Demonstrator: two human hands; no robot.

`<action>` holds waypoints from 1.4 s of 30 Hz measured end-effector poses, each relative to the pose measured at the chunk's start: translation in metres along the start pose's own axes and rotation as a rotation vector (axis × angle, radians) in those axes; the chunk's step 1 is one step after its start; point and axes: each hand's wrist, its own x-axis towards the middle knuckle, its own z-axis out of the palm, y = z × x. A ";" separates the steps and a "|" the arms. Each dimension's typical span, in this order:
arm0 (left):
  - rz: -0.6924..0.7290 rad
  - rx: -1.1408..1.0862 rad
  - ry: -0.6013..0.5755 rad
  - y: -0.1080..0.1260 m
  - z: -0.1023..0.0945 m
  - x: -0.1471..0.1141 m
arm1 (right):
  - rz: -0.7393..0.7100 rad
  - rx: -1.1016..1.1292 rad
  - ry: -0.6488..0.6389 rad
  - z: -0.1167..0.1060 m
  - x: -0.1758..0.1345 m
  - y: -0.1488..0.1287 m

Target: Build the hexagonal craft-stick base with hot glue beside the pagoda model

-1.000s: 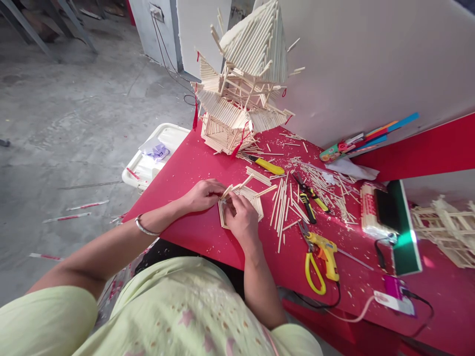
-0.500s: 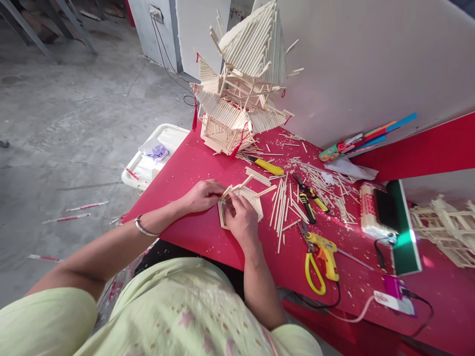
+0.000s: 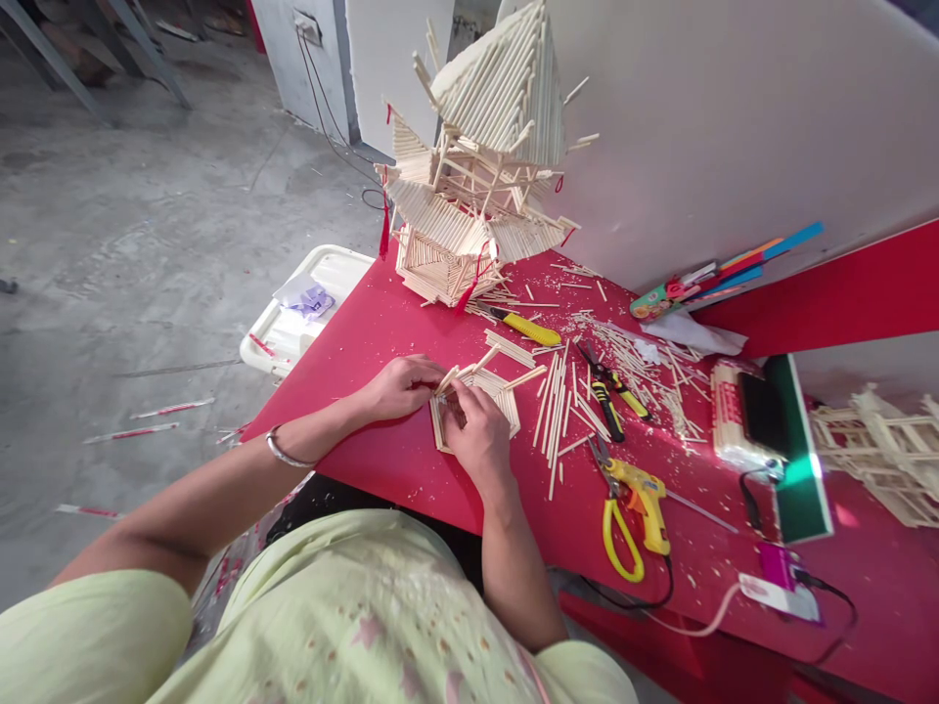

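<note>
A small many-sided frame of thin wooden sticks (image 3: 506,396) lies on the red table in front of me, with a few sticks standing up from its edge. My left hand (image 3: 405,387) is at its left corner, fingers pinched around the base of a short wooden stick (image 3: 446,379). Over the near part of the frame is my right hand (image 3: 478,430), its fingertips closed at the same stick. The hands partly hide the frame's left and near sides. Loose wooden sticks (image 3: 556,406) lie just right of it.
Behind stands a tall stick pagoda (image 3: 455,220) with red tassels. Rightward lie a yellow utility knife (image 3: 534,330), black-yellow pliers (image 3: 607,403), yellow-handled scissors (image 3: 620,543) and a corded glue gun (image 3: 649,504). A phone (image 3: 763,416) rests on a tissue pack. A white lid (image 3: 256,337) sits beyond the left edge.
</note>
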 end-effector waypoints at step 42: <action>-0.007 0.006 -0.008 -0.001 0.001 -0.001 | 0.027 -0.024 -0.050 -0.003 0.001 -0.004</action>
